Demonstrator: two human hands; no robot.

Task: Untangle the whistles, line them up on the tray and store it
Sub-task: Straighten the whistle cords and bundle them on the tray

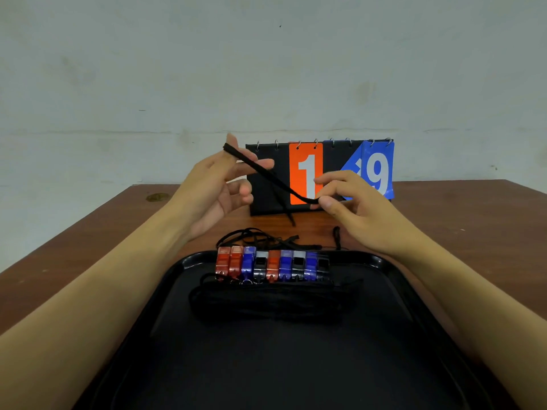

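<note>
- Both hands are raised above the tabletop [444, 220], sharing one black lanyard [266, 176] stretched between them.
- Right hand [352, 202]: thumb and forefinger are pinched shut on the lanyard's lower end; the other fingers are loosely curled.
- Left hand [216, 184]: mostly open, palm turned inward, fingers spread; the lanyard's upper end is looped over the raised fingertips [233, 146] rather than clamped.
- The lanyard's long axis runs diagonally, high at the left hand, low at the right. A loose tail hangs from its middle toward the tabletop; whether a whistle hangs from it cannot be told.
- Below and nearer the person sits a black tray [384, 261]. Nine whistles [272, 264], red, blue and black, stand side by side in a row at its far edge, their cords bundled just in front.
- A small tangle of cords [257, 238] lies on the tabletop just behind the tray.
- A flip scoreboard [307, 173] stands beyond the hands.
- Judgement: untangling looks nearly finished; the held lanyard must come down toward the row's right end, nearest the right hand.
</note>
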